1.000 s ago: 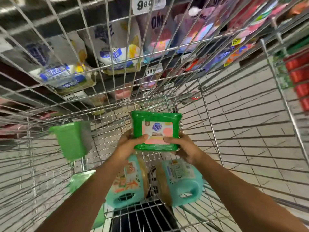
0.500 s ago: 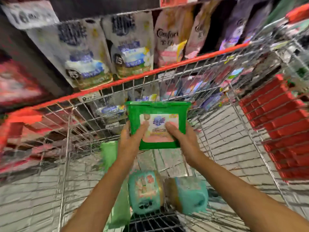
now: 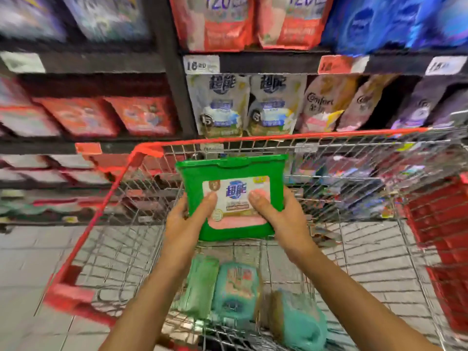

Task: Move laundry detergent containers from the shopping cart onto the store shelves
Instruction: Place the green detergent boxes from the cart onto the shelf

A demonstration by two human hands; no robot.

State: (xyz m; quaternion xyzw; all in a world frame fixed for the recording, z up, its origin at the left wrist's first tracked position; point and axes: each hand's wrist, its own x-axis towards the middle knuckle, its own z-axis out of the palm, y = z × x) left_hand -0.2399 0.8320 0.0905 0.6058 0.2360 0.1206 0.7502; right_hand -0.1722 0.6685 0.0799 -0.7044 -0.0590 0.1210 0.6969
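The box (image 3: 231, 196) is held above the cart (image 3: 304, 136), in front of the shelves (image 3: 266, 63). Its long axis runs from 9 to 3 o'clock. The labelled lid face is turned toward the camera, with the latch edge at 12 o'clock.

The left hand (image 3: 184, 221) grips the box at its 8 o'clock corner and the right hand (image 3: 281, 221) at its 4 o'clock corner. Both thumbs (image 3: 206, 202) press on the label; the fingers pass behind the box. Most of the box stands at 12 o'clock of the grip.

The box is a flat rectangular container of glossy green plastic with rounded corners. The cart is a steel wire mesh with a red rim. On its floor, at 6 o'clock of the box, lie two teal jugs (image 3: 235, 290) and a second green container (image 3: 200, 282), all blurred. Soft pouches (image 3: 217, 105) stand on the shelf at 12 o'clock.
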